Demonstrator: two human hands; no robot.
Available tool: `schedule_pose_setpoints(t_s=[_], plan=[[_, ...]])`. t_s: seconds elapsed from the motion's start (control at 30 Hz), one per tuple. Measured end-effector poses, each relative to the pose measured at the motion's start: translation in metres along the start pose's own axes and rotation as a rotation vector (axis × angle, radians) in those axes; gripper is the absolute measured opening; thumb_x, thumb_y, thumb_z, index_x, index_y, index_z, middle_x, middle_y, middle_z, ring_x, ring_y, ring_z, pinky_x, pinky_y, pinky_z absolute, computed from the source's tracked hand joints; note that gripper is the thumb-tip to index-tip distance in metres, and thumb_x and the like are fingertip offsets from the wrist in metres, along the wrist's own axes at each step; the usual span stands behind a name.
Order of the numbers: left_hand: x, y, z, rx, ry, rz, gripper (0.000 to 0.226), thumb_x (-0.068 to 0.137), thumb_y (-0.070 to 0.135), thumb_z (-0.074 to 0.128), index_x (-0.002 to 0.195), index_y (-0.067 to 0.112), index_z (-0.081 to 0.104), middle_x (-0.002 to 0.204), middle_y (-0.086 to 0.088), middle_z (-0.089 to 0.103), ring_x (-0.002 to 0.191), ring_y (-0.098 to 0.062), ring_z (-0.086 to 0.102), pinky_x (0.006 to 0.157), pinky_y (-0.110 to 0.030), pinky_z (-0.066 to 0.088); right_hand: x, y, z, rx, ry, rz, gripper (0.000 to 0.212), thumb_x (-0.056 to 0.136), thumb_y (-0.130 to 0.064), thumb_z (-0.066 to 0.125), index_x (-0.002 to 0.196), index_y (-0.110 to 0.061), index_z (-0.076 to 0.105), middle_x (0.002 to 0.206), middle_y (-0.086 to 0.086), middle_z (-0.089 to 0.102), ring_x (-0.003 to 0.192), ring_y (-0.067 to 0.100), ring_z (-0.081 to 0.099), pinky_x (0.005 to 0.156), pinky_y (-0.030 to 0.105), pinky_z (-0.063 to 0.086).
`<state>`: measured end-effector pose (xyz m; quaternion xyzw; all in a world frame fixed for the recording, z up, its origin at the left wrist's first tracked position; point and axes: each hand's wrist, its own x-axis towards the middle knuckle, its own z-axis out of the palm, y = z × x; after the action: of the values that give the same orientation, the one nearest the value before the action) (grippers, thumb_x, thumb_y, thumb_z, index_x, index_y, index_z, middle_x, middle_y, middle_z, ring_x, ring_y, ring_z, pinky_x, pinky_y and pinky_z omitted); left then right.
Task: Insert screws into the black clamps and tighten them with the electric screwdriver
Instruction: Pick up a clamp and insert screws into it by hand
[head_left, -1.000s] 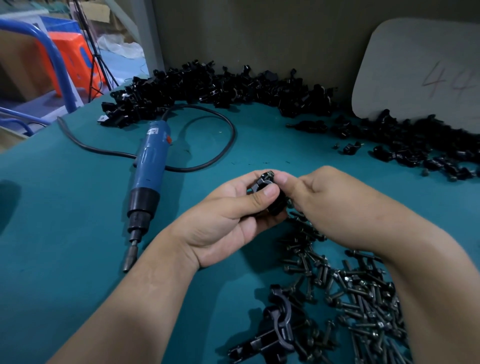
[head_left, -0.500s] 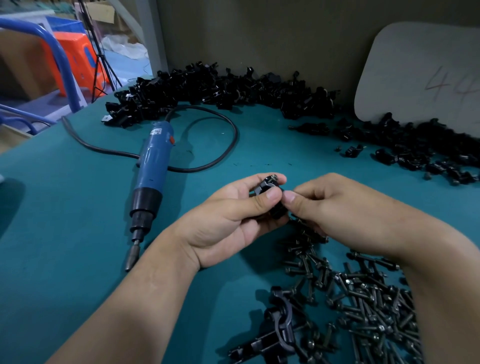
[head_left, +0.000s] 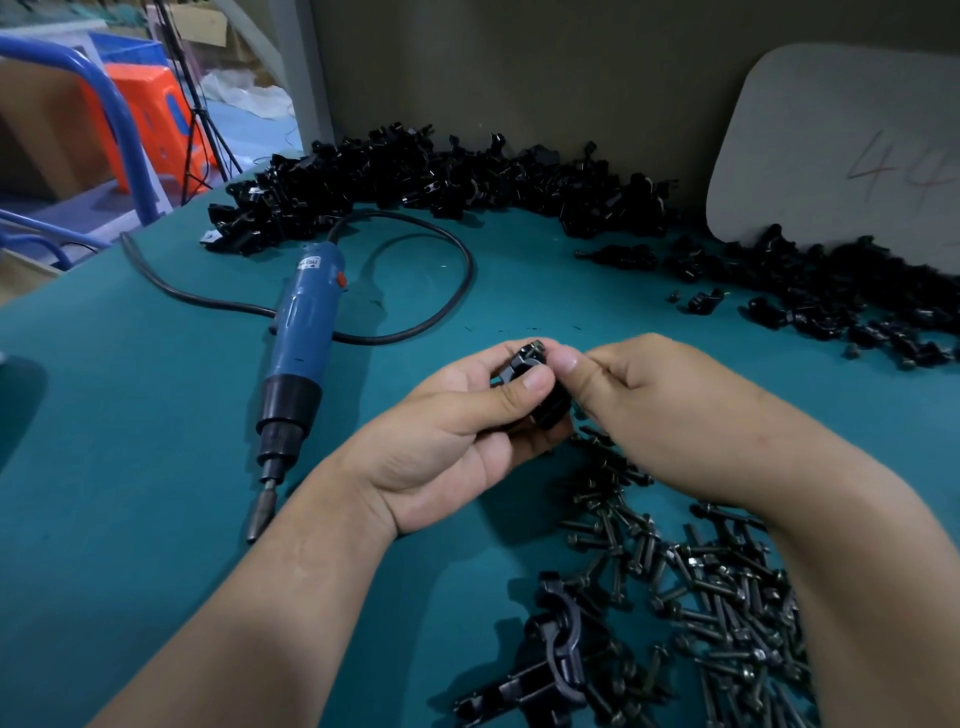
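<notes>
Holding the clamp up off the table at mid-frame, the left hand curls round it, thumb pressed across its front and fingers behind, so that its upper end faces the right hand. That hand's thumb and forefinger are closed in a pinch on what looks like a small screw at the clamp's top. Its other fingers are curled in, and the fingertips hide how deep the screw sits. By my reading the screw is being started by hand so it stands true before the driver takes over.

The driver lies left of centre, near the left hand, bit pointing toward the lower edge, handy for a grab. Its cord loops behind it and runs off to the left. Loose screws are heaped at lower right under the right forearm, with a few joined clamps at the bottom edge, close for the next pick.

Clamp heaps line the wall along the top and run down the right side. There is room to move between the hands and those far heaps, and around the driver. The table's edge falls away at upper left, well apart from the work. The right forearm hangs just over the screws and could scatter them
</notes>
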<state>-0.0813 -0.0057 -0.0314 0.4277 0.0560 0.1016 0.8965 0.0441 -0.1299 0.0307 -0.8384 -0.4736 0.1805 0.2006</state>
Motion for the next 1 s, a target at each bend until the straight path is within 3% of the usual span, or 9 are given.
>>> schedule_pose_setpoints(t_s=[0.1, 0.2, 0.37, 0.47, 0.53, 0.6, 0.7, 0.9, 1.0], plan=[[0.001, 0.000, 0.000, -0.024, 0.015, 0.012, 0.040, 0.097, 0.008, 0.055, 0.136, -0.002, 0.051, 0.113, -0.013, 0.066, 0.102, -0.017, 0.068, 0.098, -0.029, 0.057, -0.004, 0.002, -0.006, 0.067, -0.032, 0.014, 0.062, 0.086, -0.077, 0.029, 0.088, -0.024, 0.062, 0.059, -0.006, 0.063, 0.051, 0.013, 0.059, 0.059, 0.039, 0.052], [0.002, -0.001, -0.001, -0.074, 0.052, 0.009, 0.038, 0.092, 0.007, 0.059, 0.129, 0.002, 0.054, 0.112, -0.014, 0.066, 0.101, -0.019, 0.067, 0.096, -0.030, 0.058, -0.005, 0.003, -0.006, 0.080, -0.006, -0.032, 0.022, 0.100, -0.052, 0.047, 0.087, -0.036, 0.055, 0.072, -0.009, 0.069, 0.066, 0.020, 0.068, 0.063, 0.044, 0.057], [0.001, -0.002, -0.001, -0.042, 0.047, 0.007, 0.033, 0.092, 0.007, 0.058, 0.124, 0.003, 0.056, 0.104, -0.008, 0.069, 0.097, -0.015, 0.068, 0.096, -0.029, 0.058, 0.000, 0.001, 0.001, -0.025, -0.007, -0.009, 0.054, 0.102, -0.059, 0.039, 0.073, -0.014, 0.048, 0.046, -0.010, 0.043, 0.044, 0.008, 0.038, 0.051, 0.033, 0.036], [0.001, 0.000, 0.001, -0.022, 0.047, 0.010, 0.045, 0.096, 0.008, 0.055, 0.139, -0.005, 0.048, 0.114, -0.016, 0.064, 0.100, -0.019, 0.068, 0.098, -0.029, 0.056, -0.001, 0.002, -0.003, 0.025, -0.021, 0.017, 0.063, 0.093, -0.072, 0.031, 0.076, -0.015, 0.054, 0.054, -0.007, 0.058, 0.048, 0.010, 0.051, 0.056, 0.034, 0.046], [0.001, 0.000, 0.001, -0.052, 0.071, 0.010, 0.045, 0.093, 0.007, 0.057, 0.137, -0.004, 0.050, 0.115, -0.015, 0.065, 0.099, -0.018, 0.069, 0.097, -0.030, 0.057, -0.002, 0.003, -0.003, 0.033, 0.007, -0.023, 0.039, 0.098, -0.061, 0.039, 0.083, -0.030, 0.057, 0.074, -0.002, 0.069, 0.066, 0.015, 0.065, 0.067, 0.040, 0.054], [0.001, -0.001, 0.001, -0.037, 0.080, -0.003, 0.052, 0.093, 0.007, 0.057, 0.142, -0.007, 0.046, 0.117, -0.015, 0.063, 0.100, -0.017, 0.068, 0.097, -0.030, 0.056, -0.001, 0.003, -0.002, 0.028, 0.038, -0.049, 0.026, 0.103, -0.046, 0.046, 0.082, -0.034, 0.054, 0.073, -0.002, 0.066, 0.065, 0.016, 0.062, 0.064, 0.039, 0.053], [0.001, -0.001, 0.002, -0.003, 0.081, -0.024, 0.054, 0.093, 0.008, 0.058, 0.143, -0.008, 0.045, 0.115, -0.012, 0.062, 0.102, -0.015, 0.064, 0.100, -0.031, 0.054, 0.001, 0.004, 0.001, 0.010, 0.038, -0.030, 0.034, 0.105, -0.046, 0.045, 0.076, -0.029, 0.052, 0.061, -0.007, 0.055, 0.055, 0.011, 0.049, 0.055, 0.033, 0.042], [0.001, -0.001, -0.002, 0.025, 0.027, 0.017, 0.038, 0.098, 0.012, 0.055, 0.134, 0.000, 0.054, 0.121, -0.011, 0.065, 0.110, -0.017, 0.063, 0.106, -0.032, 0.051, 0.004, -0.001, 0.006, 0.000, 0.057, 0.006, 0.061, 0.094, -0.072, 0.032, 0.065, -0.021, 0.047, 0.038, -0.012, 0.036, 0.038, 0.010, 0.033, 0.051, 0.030, 0.031], [0.001, 0.000, 0.001, -0.052, 0.043, 0.043, 0.045, 0.097, 0.009, 0.055, 0.139, -0.006, 0.049, 0.114, -0.017, 0.064, 0.100, -0.022, 0.070, 0.099, -0.031, 0.057, 0.003, -0.004, 0.004, 0.088, 0.078, 0.021, 0.074, 0.086, -0.082, 0.021, 0.065, -0.022, 0.061, 0.038, -0.012, 0.044, 0.036, 0.006, 0.041, 0.051, 0.027, 0.031]])
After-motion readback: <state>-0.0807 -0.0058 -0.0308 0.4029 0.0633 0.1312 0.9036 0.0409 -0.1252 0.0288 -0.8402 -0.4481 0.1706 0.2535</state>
